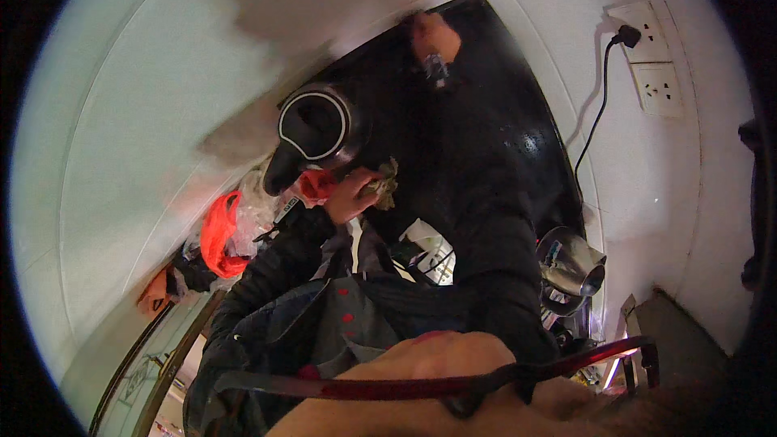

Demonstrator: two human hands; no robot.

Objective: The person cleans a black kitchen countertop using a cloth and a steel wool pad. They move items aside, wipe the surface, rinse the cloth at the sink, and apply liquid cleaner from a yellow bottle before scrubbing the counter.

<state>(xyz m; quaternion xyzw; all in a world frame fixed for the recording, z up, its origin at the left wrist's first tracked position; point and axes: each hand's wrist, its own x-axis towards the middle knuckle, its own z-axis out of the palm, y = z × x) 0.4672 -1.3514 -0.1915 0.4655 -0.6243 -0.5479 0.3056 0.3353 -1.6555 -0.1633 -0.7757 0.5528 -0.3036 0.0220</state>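
My left hand (351, 197) grips a crumpled greenish-grey cloth (386, 184) near the front edge of a glossy black countertop (485, 109). Just beyond that hand stands a dark kettle (314, 124), its round black lid ringed in white and its handle towards me. At the far corner of the counter, my right arm reaches out long. My right hand (436, 37) is low over the surface there, close to the back wall, with a shiny band (436, 68) at the wrist. Its fingers are blurred, and whatever lies under them is hidden.
Bright red plastic bags (222, 237) and clear bags crowd the left side. A steel kettle (567, 264) stands at right, beside my arm. On the right wall, a black plug (629, 36) sits in a socket plate (644, 24), its cord hanging to the counter.
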